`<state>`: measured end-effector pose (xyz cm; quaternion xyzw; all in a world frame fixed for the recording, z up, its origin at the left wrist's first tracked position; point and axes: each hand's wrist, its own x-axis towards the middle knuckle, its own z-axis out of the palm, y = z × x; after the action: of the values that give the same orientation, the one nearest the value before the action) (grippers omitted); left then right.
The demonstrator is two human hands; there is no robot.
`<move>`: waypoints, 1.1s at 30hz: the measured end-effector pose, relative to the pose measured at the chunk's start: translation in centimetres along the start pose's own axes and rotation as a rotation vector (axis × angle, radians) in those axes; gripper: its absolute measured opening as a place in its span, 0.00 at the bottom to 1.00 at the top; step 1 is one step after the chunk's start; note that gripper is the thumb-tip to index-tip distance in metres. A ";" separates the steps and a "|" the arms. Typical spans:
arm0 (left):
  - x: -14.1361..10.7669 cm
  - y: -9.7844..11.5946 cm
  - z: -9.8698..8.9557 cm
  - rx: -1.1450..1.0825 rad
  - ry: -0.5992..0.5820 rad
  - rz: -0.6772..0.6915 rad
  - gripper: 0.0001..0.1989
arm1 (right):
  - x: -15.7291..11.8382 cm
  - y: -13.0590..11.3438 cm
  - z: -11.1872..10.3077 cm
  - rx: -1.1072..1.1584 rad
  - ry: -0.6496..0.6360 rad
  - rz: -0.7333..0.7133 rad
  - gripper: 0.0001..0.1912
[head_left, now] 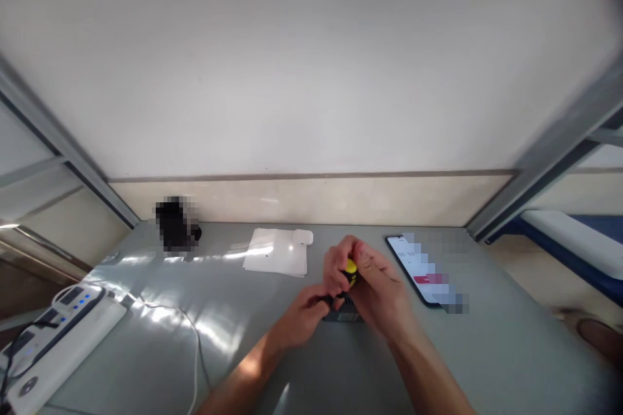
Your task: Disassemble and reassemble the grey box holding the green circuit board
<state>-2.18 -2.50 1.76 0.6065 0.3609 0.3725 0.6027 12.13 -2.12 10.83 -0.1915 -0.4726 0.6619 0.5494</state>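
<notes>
My right hand (374,279) is closed around a short black-and-yellow handle, which looks like a screwdriver (351,266). Its yellow end shows between the fingers, and its lower part is hidden. Below it lies a small dark boxy device (343,316) with slots on its upper side, partly covered by both hands. My left hand (306,314) grips the device's left edge, its fingertips close to the lower end of the screwdriver. Exactly where the tip meets the device cannot be made out.
White paper sheets (275,259) lie beyond my hands with a small white case (304,237) at their corner. A phone (413,272) lies at right. At left are a power strip (68,343), a white cable (197,343) and a blurred black object (174,224). The grey tabletop (233,369) meets a wall.
</notes>
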 end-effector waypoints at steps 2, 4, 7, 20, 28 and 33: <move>0.0 0.1 0.1 -0.001 0.011 0.002 0.10 | 0.1 0.2 0.2 0.040 0.044 -0.002 0.24; -0.1 0.2 0.2 0.000 0.010 0.020 0.09 | 0.1 0.4 0.1 0.015 0.043 -0.018 0.26; 0.0 0.4 0.1 0.005 -0.009 0.032 0.08 | -0.3 0.3 -0.5 -0.049 -0.034 -0.017 0.20; -0.2 -1.5 -0.1 -0.033 0.039 0.028 0.09 | 0.0 0.1 0.0 0.045 -0.063 0.001 0.31; -0.1 0.1 0.0 0.023 0.042 -0.026 0.11 | -0.5 -0.4 -1.4 -0.119 -0.132 -0.083 0.20; 0.0 0.2 0.0 -0.005 0.042 -0.033 0.12 | -0.3 0.3 -1.5 -0.243 -0.135 -0.064 0.29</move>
<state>-2.19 -2.47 1.93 0.5911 0.3824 0.3760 0.6025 13.25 -1.79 9.82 -0.1967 -0.5909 0.5933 0.5100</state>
